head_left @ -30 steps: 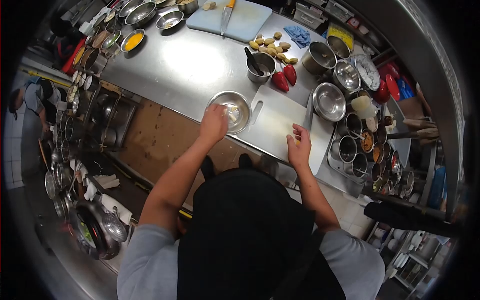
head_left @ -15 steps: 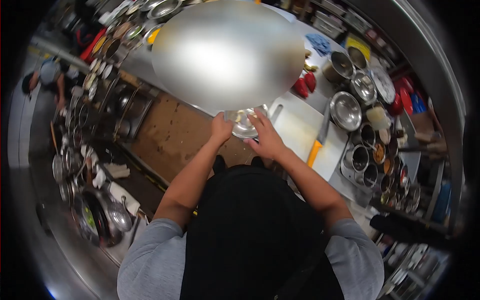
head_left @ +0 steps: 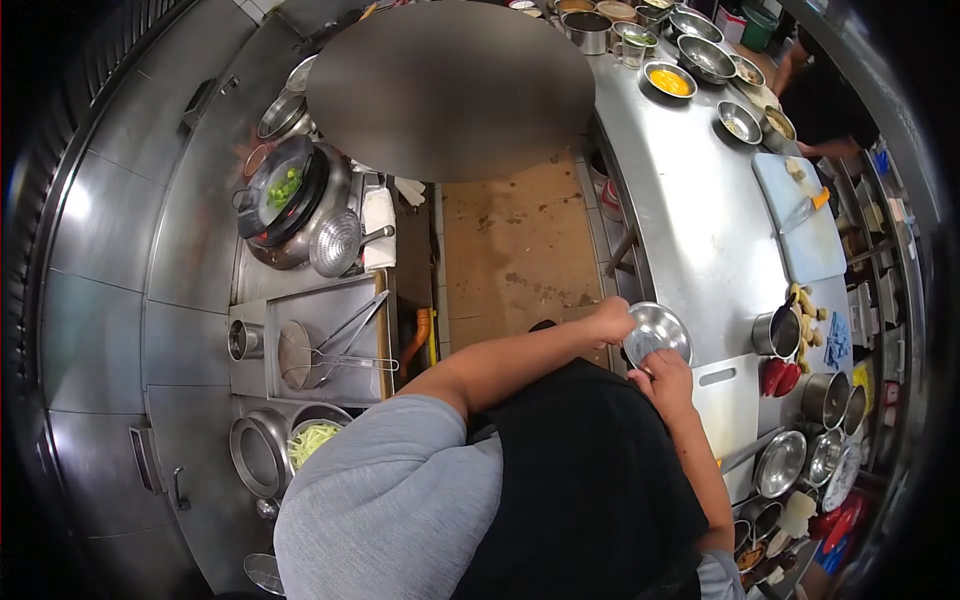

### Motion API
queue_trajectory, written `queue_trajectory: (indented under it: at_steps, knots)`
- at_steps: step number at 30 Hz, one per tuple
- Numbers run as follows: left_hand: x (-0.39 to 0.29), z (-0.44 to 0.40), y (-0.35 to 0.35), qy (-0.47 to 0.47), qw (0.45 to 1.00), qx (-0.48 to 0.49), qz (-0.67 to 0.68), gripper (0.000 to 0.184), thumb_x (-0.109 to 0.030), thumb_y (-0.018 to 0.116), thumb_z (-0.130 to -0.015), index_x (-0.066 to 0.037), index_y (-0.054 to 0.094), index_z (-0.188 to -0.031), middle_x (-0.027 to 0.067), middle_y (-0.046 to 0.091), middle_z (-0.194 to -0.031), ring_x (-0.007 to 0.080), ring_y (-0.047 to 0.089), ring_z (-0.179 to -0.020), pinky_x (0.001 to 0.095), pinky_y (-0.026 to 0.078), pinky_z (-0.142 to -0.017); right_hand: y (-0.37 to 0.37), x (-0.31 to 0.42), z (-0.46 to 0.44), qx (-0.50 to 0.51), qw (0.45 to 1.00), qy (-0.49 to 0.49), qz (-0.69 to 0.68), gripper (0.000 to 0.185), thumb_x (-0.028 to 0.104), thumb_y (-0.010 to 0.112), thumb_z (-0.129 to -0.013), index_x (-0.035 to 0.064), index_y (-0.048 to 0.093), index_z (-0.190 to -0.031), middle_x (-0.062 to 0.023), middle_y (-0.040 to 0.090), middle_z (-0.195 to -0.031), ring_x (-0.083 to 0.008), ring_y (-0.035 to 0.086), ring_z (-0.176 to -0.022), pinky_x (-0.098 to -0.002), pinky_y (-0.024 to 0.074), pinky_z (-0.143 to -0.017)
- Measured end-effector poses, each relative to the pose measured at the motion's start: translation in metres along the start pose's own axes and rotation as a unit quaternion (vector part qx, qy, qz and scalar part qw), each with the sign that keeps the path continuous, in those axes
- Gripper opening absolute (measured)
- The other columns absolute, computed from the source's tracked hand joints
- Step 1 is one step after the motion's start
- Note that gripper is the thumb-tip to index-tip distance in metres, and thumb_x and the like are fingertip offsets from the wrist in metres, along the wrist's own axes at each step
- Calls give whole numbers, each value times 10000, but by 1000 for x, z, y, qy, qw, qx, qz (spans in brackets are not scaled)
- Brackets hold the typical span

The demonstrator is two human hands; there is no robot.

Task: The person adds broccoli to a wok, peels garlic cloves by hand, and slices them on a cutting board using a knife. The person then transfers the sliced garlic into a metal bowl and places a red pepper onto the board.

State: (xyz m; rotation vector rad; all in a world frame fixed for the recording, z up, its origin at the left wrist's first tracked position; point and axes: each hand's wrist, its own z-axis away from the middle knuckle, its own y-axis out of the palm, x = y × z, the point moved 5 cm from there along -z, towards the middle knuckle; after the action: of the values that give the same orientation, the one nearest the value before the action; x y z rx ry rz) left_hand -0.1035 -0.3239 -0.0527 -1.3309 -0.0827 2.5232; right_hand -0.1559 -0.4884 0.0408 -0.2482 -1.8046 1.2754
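Note:
A shiny metal bowl (head_left: 660,328) is at the near edge of the steel counter (head_left: 690,230), just beyond the white cutting board (head_left: 728,400). My left hand (head_left: 612,322) is closed on the bowl's left rim. My right hand (head_left: 666,378) is at the bowl's near rim, with its fingers bent over the edge; what they hold, if anything, is too small to make out. Part of a knife (head_left: 750,448) shows on the board beside my right forearm.
Left: a wok (head_left: 285,190) with green vegetables, a skimmer (head_left: 337,243) and a bowl of pale strips (head_left: 315,440). Right: a metal pot (head_left: 777,332), red peppers (head_left: 778,377), a blue board (head_left: 800,220) with a knife. A person's arm (head_left: 830,150) shows far right. A blurred oval hides the top middle.
The view has swung left toward the wok side. My left hand has come to the bowl's rim, and my right hand has moved from over the cutting board to the bowl.

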Motion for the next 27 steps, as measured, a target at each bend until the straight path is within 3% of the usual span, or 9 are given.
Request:
queue_trajectory:
  at_steps: [3,7,8,9,11,20,23,25,27]
  knots:
    - [-4,-5,14,61,996,-36,-62,232,-71,586,-756,76,728,-865,317,690,-817,444,718,-841,508,556,-747,-5,-17,17,-76,995,17,-66,319,289,766,-859,39,610,-737,-148,618,-747,-346,592,-681,-439,465,-625]
    - [-15,-14,17,121,983,-34,-134,266,-120,631,-813,55,704,-999,268,716,-976,418,708,-904,509,551,-758,-12,-67,71,-285,921,247,-100,371,262,771,-880,1,600,-679,-195,581,-634,-332,523,-547,-416,425,-548]
    - [10,-54,24,104,970,-8,-218,269,-114,598,-851,36,691,-1054,244,719,-973,411,702,-909,497,555,-755,-14,-79,90,-273,895,348,-57,353,277,755,-890,7,624,-704,-200,609,-680,-365,565,-603,-441,449,-584]
    - [-6,-53,20,128,985,-7,-111,221,-105,556,-922,18,672,-1065,132,704,-858,259,692,-735,397,544,-604,-11,-92,111,-293,895,336,8,389,338,736,-903,16,624,-716,-207,618,-707,-407,590,-660,-475,464,-625]
    - [-18,-60,22,61,995,37,75,263,-65,498,-916,12,633,-1128,133,698,-924,202,700,-723,309,520,-536,-1,-115,154,-301,859,412,49,417,414,710,-901,36,625,-747,-199,629,-758,-417,611,-756,-511,483,-703]
    - [-57,-85,34,5,987,-69,148,233,-100,613,-916,14,564,-1112,105,626,-885,171,558,-566,302,469,-487,-4,-92,200,-364,806,456,100,401,377,767,-834,81,673,-1087,-140,571,-1132,-357,528,-1107,-479,426,-973]
    - [-54,-74,37,86,975,-204,37,262,-145,658,-931,5,574,-1129,105,611,-993,196,590,-704,332,516,-615,-5,-71,240,-502,709,471,155,538,341,811,-792,74,618,-1217,-160,539,-1159,-369,528,-1123,-467,433,-980]
    - [-62,-26,102,378,916,-75,-115,305,-163,674,-932,12,580,-1164,145,586,-1183,243,605,-945,374,519,-826,20,-57,275,-432,658,615,49,621,264,821,-782,76,547,-1306,-183,526,-1162,-385,522,-1159,-466,448,-987]
    - [-77,17,159,455,854,112,-225,376,-163,690,-917,12,569,-1227,196,540,-1326,316,550,-1161,423,462,-989,22,-44,279,-382,669,638,12,730,213,811,-788,72,454,-1409,-207,510,-1168,-395,547,-1146,-466,487,-962]
